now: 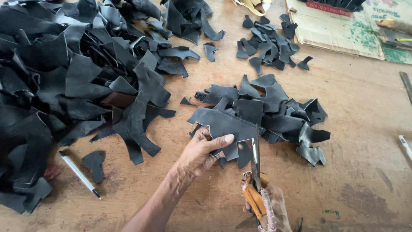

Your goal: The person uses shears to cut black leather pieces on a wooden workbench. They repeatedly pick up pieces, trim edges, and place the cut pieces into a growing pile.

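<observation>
The left hand point(201, 152) pinches a black leather piece point(223, 124) at the table's centre, while the right hand point(268, 206) at six o'clock grips orange-handled scissors point(256, 172), blades into its edge; the thumb lies near the blades, so a slip could nick it

A small craft workshop, by the look of it: a worn wooden tabletop point(365, 129) heaped with black leather offcuts point(64, 86), a smaller pile of cut shapes point(268, 45), scissors point(256, 172) and flattened cardboard point(339, 30) at one edge.
</observation>
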Available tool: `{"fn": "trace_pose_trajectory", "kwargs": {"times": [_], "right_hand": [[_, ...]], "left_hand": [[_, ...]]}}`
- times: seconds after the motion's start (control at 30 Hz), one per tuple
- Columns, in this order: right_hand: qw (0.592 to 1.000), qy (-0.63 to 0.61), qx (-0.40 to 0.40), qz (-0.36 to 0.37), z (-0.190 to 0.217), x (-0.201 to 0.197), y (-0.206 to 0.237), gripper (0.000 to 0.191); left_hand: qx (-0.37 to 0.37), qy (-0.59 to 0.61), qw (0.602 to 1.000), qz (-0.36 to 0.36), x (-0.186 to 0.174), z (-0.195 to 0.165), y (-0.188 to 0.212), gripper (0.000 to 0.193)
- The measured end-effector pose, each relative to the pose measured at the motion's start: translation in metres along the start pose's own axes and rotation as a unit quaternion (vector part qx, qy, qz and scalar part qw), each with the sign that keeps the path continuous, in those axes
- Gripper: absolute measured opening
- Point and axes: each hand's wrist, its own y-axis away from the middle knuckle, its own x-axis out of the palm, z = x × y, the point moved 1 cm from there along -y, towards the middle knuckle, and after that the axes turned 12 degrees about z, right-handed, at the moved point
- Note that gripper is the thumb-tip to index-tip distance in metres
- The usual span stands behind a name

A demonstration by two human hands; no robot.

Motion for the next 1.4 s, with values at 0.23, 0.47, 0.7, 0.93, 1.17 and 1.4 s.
{"fn": "trace_pose_trajectory", "kwargs": {"times": [0.23, 0.47, 0.7, 0.93, 1.17, 1.4], "right_hand": [[0.993, 0.100, 0.056, -0.013, 0.007, 0.013, -0.005, 0.032], [0.977, 0.208, -0.039, 0.036, 0.029, 0.020, -0.005, 0.026], [0.980, 0.189, -0.038, 0.057, 0.046, 0.027, 0.008, 0.028], [0.976, 0.204, -0.042, 0.062, 0.049, 0.024, 0.008, 0.031], [0.974, 0.208, -0.049, 0.072, 0.051, 0.025, 0.008, 0.034], [0.970, 0.221, -0.056, 0.078, 0.056, 0.028, 0.008, 0.037]], "left_hand": [[0.089, -0.129, 0.988, 0.013, 0.012, -0.001, -0.002, 0.011], [-0.006, -0.231, 0.973, -0.009, 0.008, -0.004, 0.000, 0.016], [-0.038, -0.222, 0.974, 0.002, 0.001, -0.007, 0.001, 0.017], [-0.012, -0.281, 0.959, 0.007, 0.006, -0.009, 0.003, 0.020], [0.002, -0.204, 0.978, 0.045, 0.013, -0.016, 0.004, 0.019], [0.002, -0.220, 0.973, 0.067, 0.011, -0.018, 0.005, 0.024]]}}
